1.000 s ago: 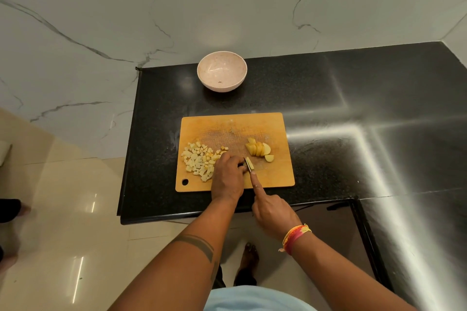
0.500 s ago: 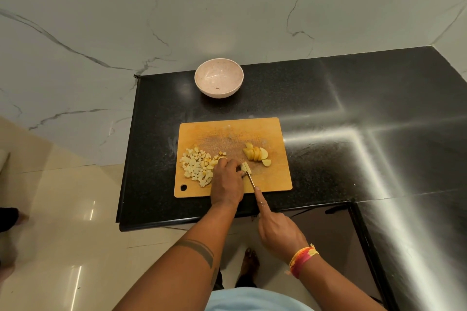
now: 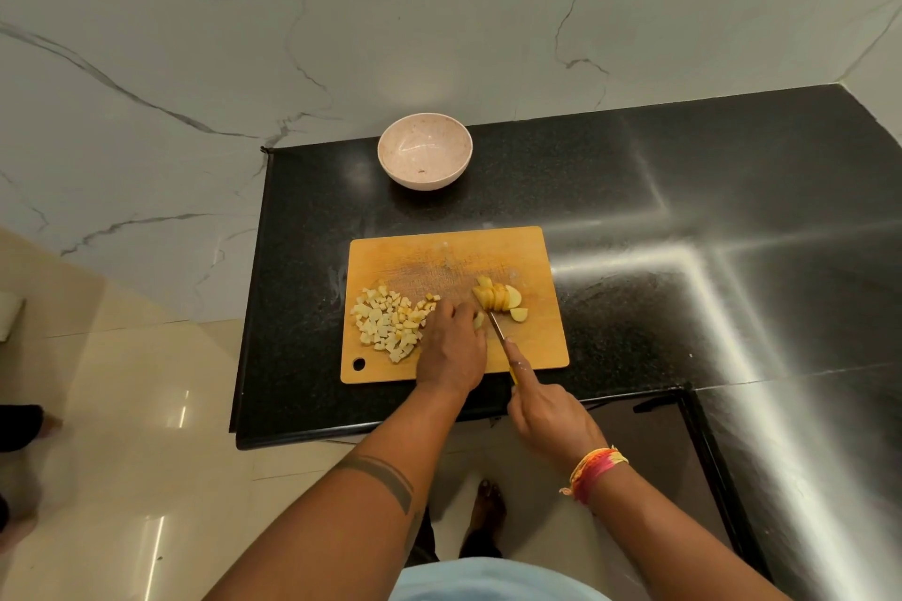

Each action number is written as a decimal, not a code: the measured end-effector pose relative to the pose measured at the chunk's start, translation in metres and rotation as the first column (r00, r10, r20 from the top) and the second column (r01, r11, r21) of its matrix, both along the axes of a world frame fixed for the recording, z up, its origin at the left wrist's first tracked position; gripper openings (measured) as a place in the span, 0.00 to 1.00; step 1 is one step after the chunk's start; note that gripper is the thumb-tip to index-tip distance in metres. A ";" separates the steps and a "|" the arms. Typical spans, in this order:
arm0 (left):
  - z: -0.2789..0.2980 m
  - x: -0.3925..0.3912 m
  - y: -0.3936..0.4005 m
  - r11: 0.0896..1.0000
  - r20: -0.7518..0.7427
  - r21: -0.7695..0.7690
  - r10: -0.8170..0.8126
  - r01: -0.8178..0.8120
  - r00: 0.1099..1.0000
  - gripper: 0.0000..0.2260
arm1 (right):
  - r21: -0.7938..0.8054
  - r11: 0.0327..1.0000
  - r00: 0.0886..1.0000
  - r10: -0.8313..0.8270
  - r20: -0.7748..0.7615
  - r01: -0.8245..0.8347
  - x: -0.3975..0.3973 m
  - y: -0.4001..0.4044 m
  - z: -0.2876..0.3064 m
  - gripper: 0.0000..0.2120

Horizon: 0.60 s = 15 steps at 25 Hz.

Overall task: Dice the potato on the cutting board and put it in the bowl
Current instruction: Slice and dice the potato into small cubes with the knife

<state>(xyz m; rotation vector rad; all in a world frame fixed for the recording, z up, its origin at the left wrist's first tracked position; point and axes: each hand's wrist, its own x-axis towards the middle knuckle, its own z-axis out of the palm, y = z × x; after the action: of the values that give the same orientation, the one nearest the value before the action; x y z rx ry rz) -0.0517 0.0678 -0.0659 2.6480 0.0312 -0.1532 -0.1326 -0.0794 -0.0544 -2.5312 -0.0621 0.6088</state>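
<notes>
Cutting board (image 3: 537, 347): orange, flat on the black counter (image 3: 683, 220), its hanging hole at the near left corner.
Diced potato (image 3: 388, 325): a loose pile of small pale cubes on the left part of the board — none of it in the bowl.
Potato slices (image 3: 498, 297): a fanned stack of yellow half-rounds on the right part of the board, one loose wedge just beside it.
Left hand (image 3: 454, 347): knuckles up on the board between pile and slices, fingers curled over a small potato piece (image 3: 479, 319) that shows at its fingertips.
Right hand (image 3: 549, 415): clamped round the yellow handle of the knife (image 3: 497, 329), forefinger laid straight along the top.
Knife blade: angled away from the person, its tip near the slices, just beside the held piece.
Bowl (image 3: 459, 146): pale pink, upright on the counter beyond the board — well apart from it, near the marble wall (image 3: 244, 39).
</notes>
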 end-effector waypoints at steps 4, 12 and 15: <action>0.003 0.006 0.015 0.989 -0.027 -0.022 -0.146 0.146 0.989 0.16 | 0.004 1.000 1.000 -0.007 0.000 0.007 -0.002 0.004 -0.001 0.37; 0.000 0.005 0.017 0.996 -0.034 -0.071 -0.058 0.056 0.998 0.14 | -0.031 0.995 0.996 -0.090 0.000 0.090 -0.008 0.012 0.002 0.35; 0.000 0.004 0.018 0.992 -0.037 -0.091 -0.086 0.083 0.996 0.14 | -0.051 0.996 0.998 -0.068 -0.012 0.068 -0.012 0.021 0.003 0.36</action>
<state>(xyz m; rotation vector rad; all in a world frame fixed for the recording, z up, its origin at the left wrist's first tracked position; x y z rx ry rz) -0.0479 0.0860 -0.0662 2.5583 -0.0727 -0.2315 -0.1441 -0.0587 -0.0509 -2.5656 0.0448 0.6079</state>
